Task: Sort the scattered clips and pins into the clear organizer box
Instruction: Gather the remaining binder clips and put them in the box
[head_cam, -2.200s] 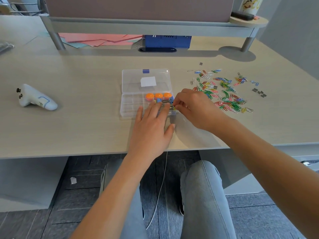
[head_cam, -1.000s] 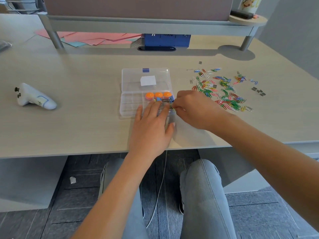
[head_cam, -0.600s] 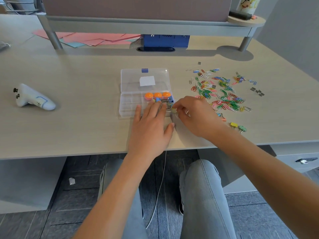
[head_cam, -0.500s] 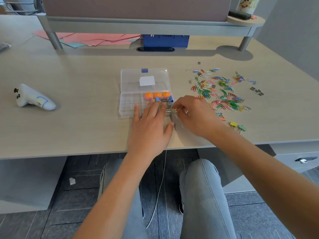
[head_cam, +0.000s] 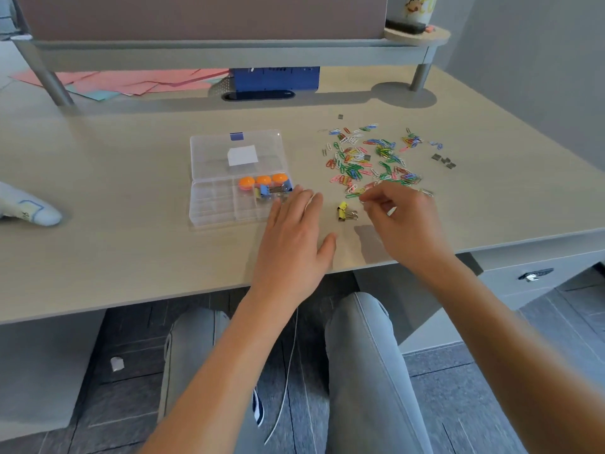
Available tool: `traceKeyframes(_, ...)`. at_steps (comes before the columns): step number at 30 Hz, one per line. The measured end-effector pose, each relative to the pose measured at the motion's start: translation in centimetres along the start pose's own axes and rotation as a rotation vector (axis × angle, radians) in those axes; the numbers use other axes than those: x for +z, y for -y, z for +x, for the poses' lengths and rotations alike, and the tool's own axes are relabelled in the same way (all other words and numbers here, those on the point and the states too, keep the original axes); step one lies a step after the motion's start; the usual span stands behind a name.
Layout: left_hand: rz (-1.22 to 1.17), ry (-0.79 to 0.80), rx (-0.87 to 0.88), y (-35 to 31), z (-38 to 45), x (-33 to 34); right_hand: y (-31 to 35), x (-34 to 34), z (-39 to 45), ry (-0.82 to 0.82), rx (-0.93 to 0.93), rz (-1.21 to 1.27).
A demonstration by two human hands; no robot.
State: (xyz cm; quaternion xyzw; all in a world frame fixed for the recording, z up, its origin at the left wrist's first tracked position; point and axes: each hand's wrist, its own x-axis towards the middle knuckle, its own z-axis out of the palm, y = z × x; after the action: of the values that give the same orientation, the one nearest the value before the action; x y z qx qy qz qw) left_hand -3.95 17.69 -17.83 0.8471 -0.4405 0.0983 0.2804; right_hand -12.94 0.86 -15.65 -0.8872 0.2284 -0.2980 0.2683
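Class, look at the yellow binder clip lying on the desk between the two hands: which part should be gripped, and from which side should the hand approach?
Pinch the yellow binder clip across its coloured body from above. It lies alone on the desk, body to the left and wire handles pointing right, toward the right hand, which hovers nearest. The thin handles would probably swivel.

A pale wood-grain desk (head_cam: 114,178) is seen, with a grey metal shelf (head_cam: 229,55) raised on slanted legs along its far side. Pink and teal paper sheets (head_cam: 131,81) are spread under the shelf, beside a blue perforated box (head_cam: 275,78). A white handheld controller with blue lines (head_cam: 26,211) is laid at the left edge. A cartoon-printed cup (head_cam: 415,9) is stood on a round wooden stand (head_cam: 417,34). Dark grey floor tiles (head_cam: 114,388) are visible below.
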Motion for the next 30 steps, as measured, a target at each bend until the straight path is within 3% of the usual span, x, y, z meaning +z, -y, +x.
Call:
traceKeyframes(6, 0.021, 0.067, 0.010, -3.6, 1.2, 2.4, -4.1, -3.4, -2.2, -0.044, 0.113, -0.153)
traceKeyframes(16, 0.127, 0.004, -0.115, -3.7, 3.0, 3.7, -6.4, -4.3, -3.4, -0.009, 0.204, -0.261)
traceKeyframes(30, 0.034, 0.000, -0.126, -2.5, 1.1, 2.1, -4.5, -3.3, -3.4, -0.107, 0.298, 0.046)
